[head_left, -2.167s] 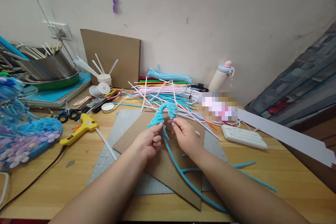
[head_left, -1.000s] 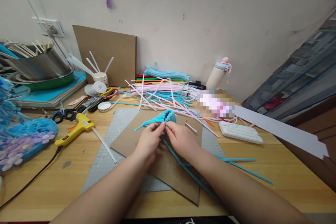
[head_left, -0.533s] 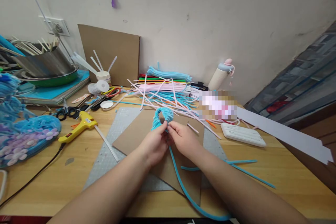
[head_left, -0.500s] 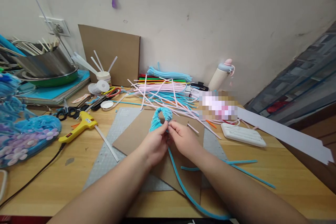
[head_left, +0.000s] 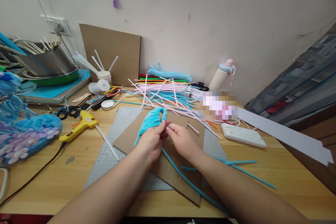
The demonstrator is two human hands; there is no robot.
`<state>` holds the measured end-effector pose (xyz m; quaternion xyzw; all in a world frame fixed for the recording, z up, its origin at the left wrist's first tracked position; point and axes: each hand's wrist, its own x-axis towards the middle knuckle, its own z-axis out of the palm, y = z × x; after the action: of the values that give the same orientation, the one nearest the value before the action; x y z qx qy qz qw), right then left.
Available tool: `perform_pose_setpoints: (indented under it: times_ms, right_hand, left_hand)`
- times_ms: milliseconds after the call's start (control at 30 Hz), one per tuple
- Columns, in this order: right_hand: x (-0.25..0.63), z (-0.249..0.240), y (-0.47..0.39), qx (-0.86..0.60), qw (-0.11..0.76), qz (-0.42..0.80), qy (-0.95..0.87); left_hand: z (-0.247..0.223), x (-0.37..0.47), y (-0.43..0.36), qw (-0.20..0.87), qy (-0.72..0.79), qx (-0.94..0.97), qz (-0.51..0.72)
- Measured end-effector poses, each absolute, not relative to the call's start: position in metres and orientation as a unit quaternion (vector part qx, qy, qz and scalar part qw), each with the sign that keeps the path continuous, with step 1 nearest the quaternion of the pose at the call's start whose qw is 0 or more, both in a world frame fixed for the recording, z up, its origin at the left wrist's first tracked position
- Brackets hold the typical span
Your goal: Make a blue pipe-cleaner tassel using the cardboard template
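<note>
A blue piece of coiled pipe cleaner [head_left: 150, 120], bent into a curve with a small opening, is pinched at its near right end by my left hand [head_left: 152, 141]. Close against it, my right hand [head_left: 181, 138] is closed, thumb and forefinger pressed together at the same end; the exact bit it grips is hidden. A long blue pipe cleaner [head_left: 181, 177] trails from below my hands toward the table's front edge. Under the hands lies a brown cardboard sheet [head_left: 131, 133] on a grey cutting mat [head_left: 105, 161].
Left are a yellow glue gun [head_left: 78, 126], scissors [head_left: 67, 110] and a blue flowered piece [head_left: 34, 134]. A pile of pipe cleaners [head_left: 168, 91] lies at the back. Right stand a bottle [head_left: 219, 75] and a white power strip [head_left: 243, 135]. Loose blue stems [head_left: 244, 162] lie near my right forearm.
The coiled blue piece has turned and tipped to the left, so its ribbed side and a loose end now show. Both hands have shifted slightly left, and the trailing stem moved with them.
</note>
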<state>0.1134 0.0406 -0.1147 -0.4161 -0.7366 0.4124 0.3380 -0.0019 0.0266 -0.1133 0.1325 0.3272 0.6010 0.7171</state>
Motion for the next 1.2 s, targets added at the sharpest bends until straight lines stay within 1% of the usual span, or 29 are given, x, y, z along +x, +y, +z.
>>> perform_pose_setpoints:
  times_ms: [67, 167, 367, 533, 633, 700, 867, 967, 1067, 1200]
  right_hand:
    - [0.113, -0.113, 0.041, -0.411, 0.335, 0.415, -0.740]
    - [0.114, -0.111, 0.038, -0.409, 0.308, 0.380, -0.771]
    - [0.117, -0.104, 0.028, -0.411, 0.240, 0.312, -0.823]
    - [0.118, -0.100, 0.023, -0.403, 0.220, 0.264, -0.848]
    - [0.117, -0.101, 0.020, -0.401, 0.223, 0.266, -0.848]
    - [0.116, -0.105, 0.020, -0.402, 0.243, 0.293, -0.833]
    - [0.116, -0.117, 0.030, -0.421, 0.343, 0.411, -0.732]
    - [0.117, -0.120, 0.036, -0.420, 0.360, 0.470, -0.688]
    - [0.118, -0.120, 0.036, -0.418, 0.351, 0.451, -0.706]
    - [0.120, -0.115, 0.031, -0.415, 0.309, 0.360, -0.776]
  left_hand:
    - [-0.110, -0.001, 0.026, 0.702, 0.368, 0.129, 0.596]
    - [-0.101, -0.001, 0.026, 0.693, 0.405, 0.121, 0.584]
    - [-0.088, -0.013, 0.029, 0.703, 0.414, 0.083, 0.572]
    - [-0.082, -0.021, 0.031, 0.707, 0.417, 0.070, 0.567]
    - [-0.080, -0.021, 0.031, 0.704, 0.420, 0.070, 0.569]
    - [-0.079, -0.020, 0.031, 0.696, 0.423, 0.087, 0.574]
    - [-0.078, -0.020, 0.028, 0.700, 0.381, 0.179, 0.577]
    - [-0.081, -0.020, 0.028, 0.702, 0.379, 0.210, 0.565]
    - [-0.084, -0.019, 0.029, 0.690, 0.404, 0.221, 0.559]
    - [-0.088, -0.017, 0.029, 0.675, 0.397, 0.256, 0.566]
